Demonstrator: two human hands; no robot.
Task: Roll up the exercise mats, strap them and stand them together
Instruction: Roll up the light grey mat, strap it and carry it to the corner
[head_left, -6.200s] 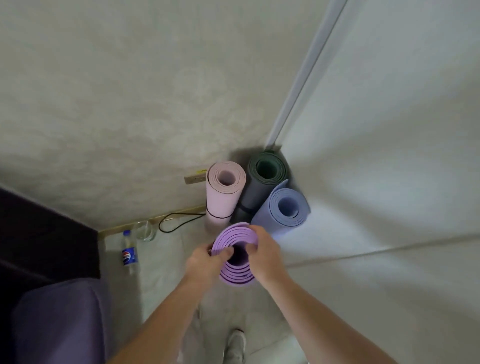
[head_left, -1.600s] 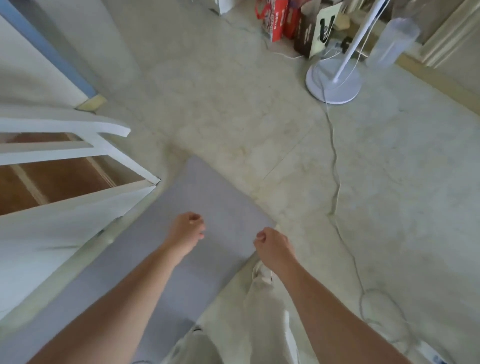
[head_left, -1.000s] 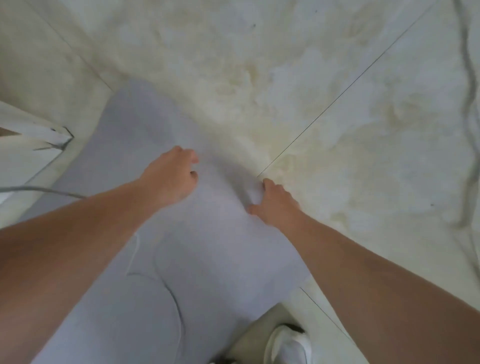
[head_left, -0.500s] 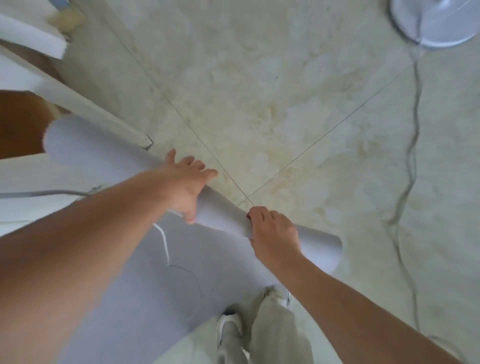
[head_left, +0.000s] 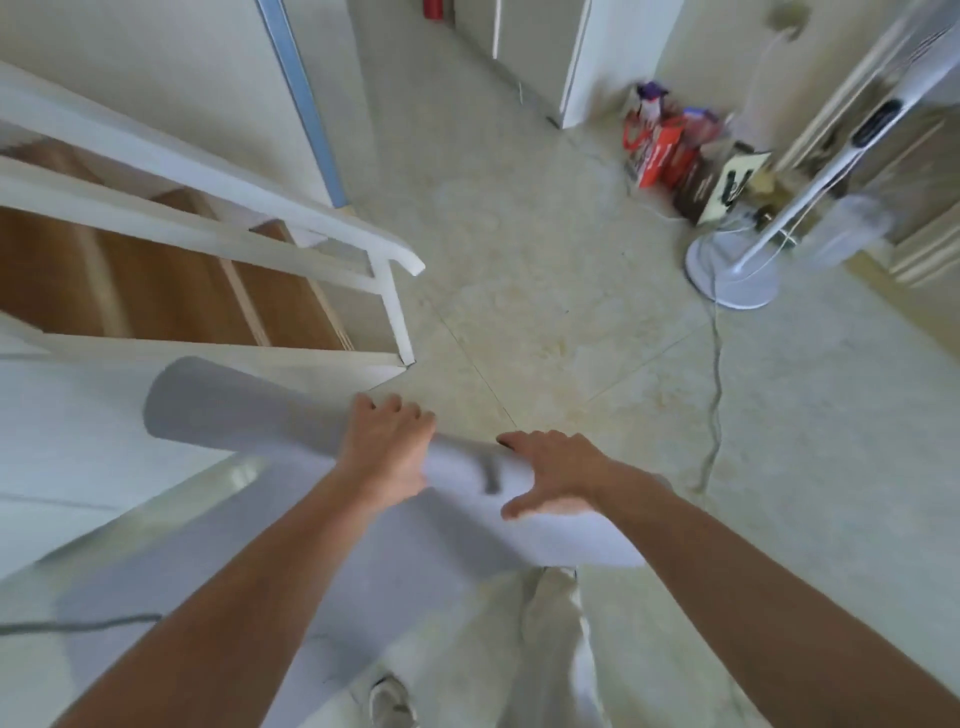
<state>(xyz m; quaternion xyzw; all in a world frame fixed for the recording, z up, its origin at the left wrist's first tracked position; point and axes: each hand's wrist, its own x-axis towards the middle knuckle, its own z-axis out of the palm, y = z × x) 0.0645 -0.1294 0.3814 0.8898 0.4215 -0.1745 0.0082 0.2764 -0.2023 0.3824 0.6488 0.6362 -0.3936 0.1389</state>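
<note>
Both your hands on lavender mat (head_left: 249, 410), partly rolled, roll lying across floor (head_left: 545, 312) beside white stair rail (head_left: 218, 176). Your left hand (head_left: 387, 452) pressed over roll's top, fingers curled round it. Your right hand (head_left: 558, 475) spread wide, palm down, resting on roll's near end. Unrolled part trails back toward your feet. Fan base (head_left: 732, 278) and cord (head_left: 714, 384) well apart, off to right.

Left hand (head_left: 387, 452) and right hand (head_left: 558, 475) on half-rolled lavender mat (head_left: 249, 415), beside white railing (head_left: 208, 171).
</note>
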